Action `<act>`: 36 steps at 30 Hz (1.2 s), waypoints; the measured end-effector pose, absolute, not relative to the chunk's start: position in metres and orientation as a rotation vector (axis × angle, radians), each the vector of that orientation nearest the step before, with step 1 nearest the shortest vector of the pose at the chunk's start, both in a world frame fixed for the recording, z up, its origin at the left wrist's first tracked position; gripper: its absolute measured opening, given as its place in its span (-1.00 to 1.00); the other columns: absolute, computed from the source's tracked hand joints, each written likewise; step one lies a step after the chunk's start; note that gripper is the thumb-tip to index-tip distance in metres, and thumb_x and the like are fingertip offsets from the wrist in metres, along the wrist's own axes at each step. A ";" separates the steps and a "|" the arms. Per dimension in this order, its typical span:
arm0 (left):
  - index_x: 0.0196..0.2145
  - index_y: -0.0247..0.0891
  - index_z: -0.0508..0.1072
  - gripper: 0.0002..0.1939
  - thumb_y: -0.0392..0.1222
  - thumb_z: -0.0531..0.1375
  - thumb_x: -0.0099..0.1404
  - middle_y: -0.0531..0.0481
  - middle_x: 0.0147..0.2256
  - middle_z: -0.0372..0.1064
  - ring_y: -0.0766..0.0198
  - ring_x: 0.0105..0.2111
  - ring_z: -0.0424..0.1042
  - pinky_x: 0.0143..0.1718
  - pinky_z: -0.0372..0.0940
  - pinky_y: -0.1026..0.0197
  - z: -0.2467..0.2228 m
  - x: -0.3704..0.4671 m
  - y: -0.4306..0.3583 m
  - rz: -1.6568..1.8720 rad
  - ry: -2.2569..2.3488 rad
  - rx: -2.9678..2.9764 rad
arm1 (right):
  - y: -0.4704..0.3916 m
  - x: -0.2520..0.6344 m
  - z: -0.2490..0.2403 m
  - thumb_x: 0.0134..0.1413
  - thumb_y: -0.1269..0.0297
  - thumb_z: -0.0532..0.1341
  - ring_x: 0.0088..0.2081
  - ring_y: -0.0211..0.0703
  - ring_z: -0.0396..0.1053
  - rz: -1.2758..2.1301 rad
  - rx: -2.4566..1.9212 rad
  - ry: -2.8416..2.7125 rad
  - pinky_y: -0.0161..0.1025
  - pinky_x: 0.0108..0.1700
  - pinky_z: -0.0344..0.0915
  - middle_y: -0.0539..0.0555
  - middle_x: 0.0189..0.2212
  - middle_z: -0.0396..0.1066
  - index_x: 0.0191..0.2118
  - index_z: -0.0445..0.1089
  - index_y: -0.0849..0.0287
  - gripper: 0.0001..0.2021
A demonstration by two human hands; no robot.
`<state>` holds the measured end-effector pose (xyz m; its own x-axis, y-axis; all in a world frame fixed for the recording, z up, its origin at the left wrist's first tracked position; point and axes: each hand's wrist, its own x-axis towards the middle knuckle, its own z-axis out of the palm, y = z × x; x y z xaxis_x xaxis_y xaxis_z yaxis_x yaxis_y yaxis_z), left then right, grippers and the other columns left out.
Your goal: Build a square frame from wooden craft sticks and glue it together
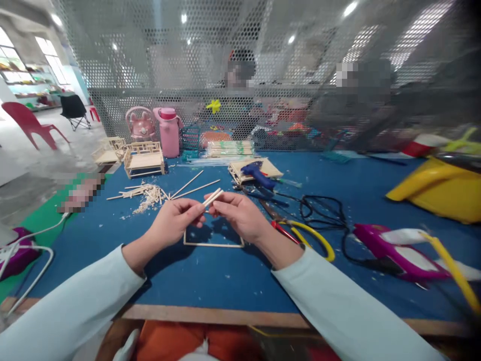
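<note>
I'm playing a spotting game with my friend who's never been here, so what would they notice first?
Probably the left hand and right hand in the middle, with pale sticks pinched in their fingers. Next might come the big yellow object on the right side of the blue table, then the pink bottle standing toward the back left.

You have two hands (242, 215) on two sticks (213, 197), two miniature benches (145, 161) at ten o'clock, one glue gun (259, 175) at two.
</note>
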<state>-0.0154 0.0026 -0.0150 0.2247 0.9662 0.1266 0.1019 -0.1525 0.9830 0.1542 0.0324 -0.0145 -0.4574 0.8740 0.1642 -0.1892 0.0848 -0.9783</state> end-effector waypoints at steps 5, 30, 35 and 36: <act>-0.45 -0.35 0.47 -0.65 0.05 0.19 0.10 0.01 -0.56 0.39 0.37 -0.57 0.33 -0.47 0.23 0.29 -0.017 -0.012 -0.001 1.073 1.096 1.546 | 0.028 0.151 -0.012 -0.10 0.10 0.23 -0.50 -0.34 0.19 1.270 -0.885 -1.587 -0.31 -0.36 0.14 -0.05 -0.60 0.29 -0.48 0.43 0.25 -0.73; 0.17 -0.43 0.09 -0.21 -0.11 0.25 0.03 0.01 -0.45 0.48 0.36 -0.48 0.37 -0.35 0.20 0.27 -0.027 -0.043 0.035 1.082 1.186 1.566 | 0.067 0.118 -0.007 -0.02 0.24 0.13 -0.52 -0.31 0.22 0.871 -0.991 -2.036 -0.35 -0.44 0.12 0.00 -0.57 0.38 -0.48 0.44 0.26 -0.78; 0.13 -0.44 0.19 -0.24 -0.10 0.27 0.00 -0.06 -0.40 0.50 0.34 -0.47 0.38 -0.37 0.21 0.26 -0.031 -0.046 0.041 1.104 1.160 1.575 | 0.073 0.112 -0.005 -0.05 0.30 0.14 -0.49 -0.28 0.30 0.881 -0.919 -2.094 -0.35 -0.41 0.17 0.04 -0.54 0.44 -0.44 0.46 0.27 -0.82; 0.11 -0.44 0.21 -0.25 -0.11 0.28 -0.01 -0.06 -0.41 0.50 0.33 -0.47 0.38 -0.36 0.22 0.26 -0.032 -0.046 0.041 1.107 1.149 1.566 | 0.073 0.112 -0.006 -0.05 0.30 0.14 -0.49 -0.28 0.31 0.898 -0.913 -2.087 -0.35 -0.41 0.18 0.04 -0.54 0.44 -0.42 0.46 0.27 -0.82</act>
